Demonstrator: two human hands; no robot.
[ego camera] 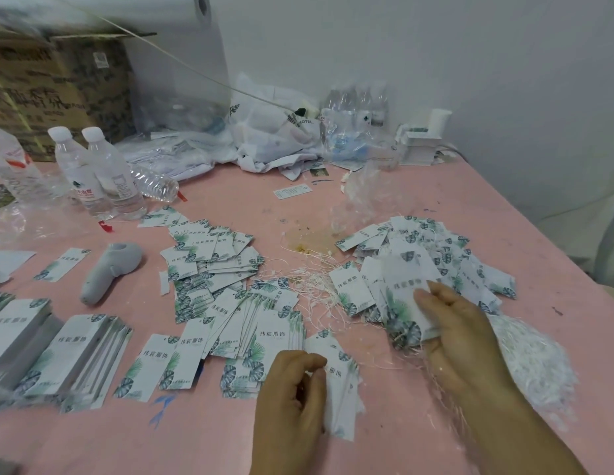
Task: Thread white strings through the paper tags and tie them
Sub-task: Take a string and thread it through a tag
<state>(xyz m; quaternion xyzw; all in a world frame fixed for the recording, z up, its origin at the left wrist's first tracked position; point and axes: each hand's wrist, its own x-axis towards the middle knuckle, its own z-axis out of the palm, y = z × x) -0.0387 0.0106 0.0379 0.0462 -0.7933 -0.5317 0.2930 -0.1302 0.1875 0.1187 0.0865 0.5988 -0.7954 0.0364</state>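
Nearest: left hand [292, 402], fingers curled, pinching a small stack of paper tags [336, 389] w/ thumb on top; right hand [460, 341] has fingers clamped on a blurred tag [406, 299] over the strung pile [429, 262]. Risk, imo: loose white strings [316, 282] btwn the piles are tangled, so pulling one may drag others or sweep tags off; the left stack could fan out and slip if the pinch eases. Unstrung tags lie spread mid-table [216, 265], neat stacks far left [76, 351]. Containers: clear bag [535, 358] by the right wrist holds what looks like more string, not certain; two capped bottles [100, 173] further back, contents clear; cardboard box [58, 90] at rear, contents hidden.
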